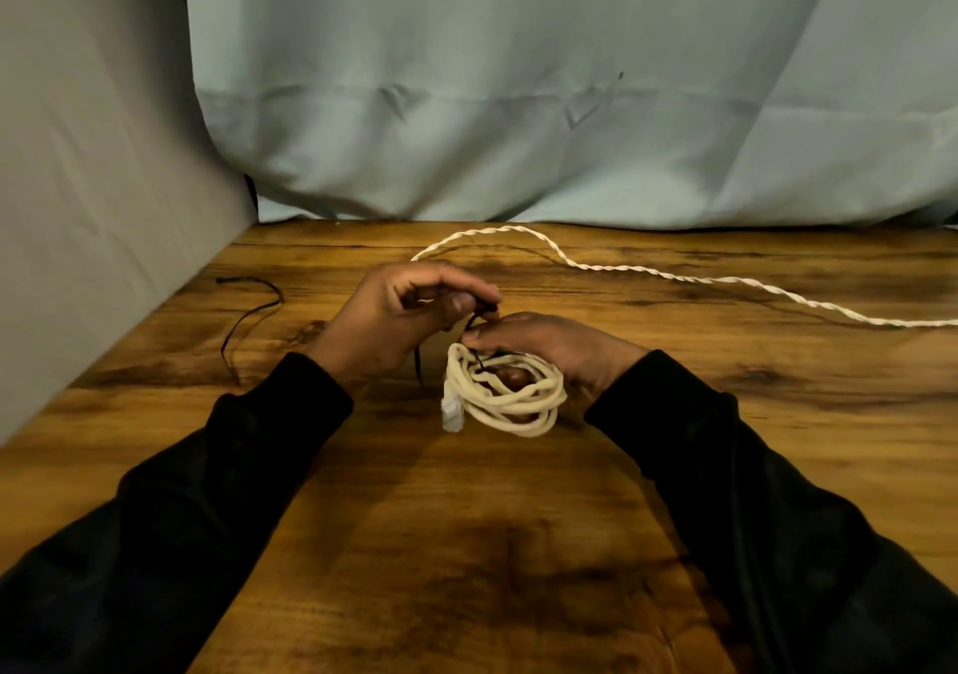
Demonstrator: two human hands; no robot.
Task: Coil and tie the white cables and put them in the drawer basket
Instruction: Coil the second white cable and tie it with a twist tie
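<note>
A coiled white cable [510, 404] with a clear plug at its left end hangs from my right hand [560, 344], whose fingers pass through the loops and grip them. My left hand [409, 310] sits just left of it, pinching a thin black tie [474, 322] that runs down into the coil. A second white cable [674, 275], twisted and uncoiled, lies across the far part of the wooden table [466, 544], curving from behind my left hand out to the right edge. No drawer basket is in view.
Another thin black tie [251, 313] lies loose on the table at the left, near a grey cloth wall [103, 181]. A pale blue cloth [518, 103] hangs behind the table's far edge.
</note>
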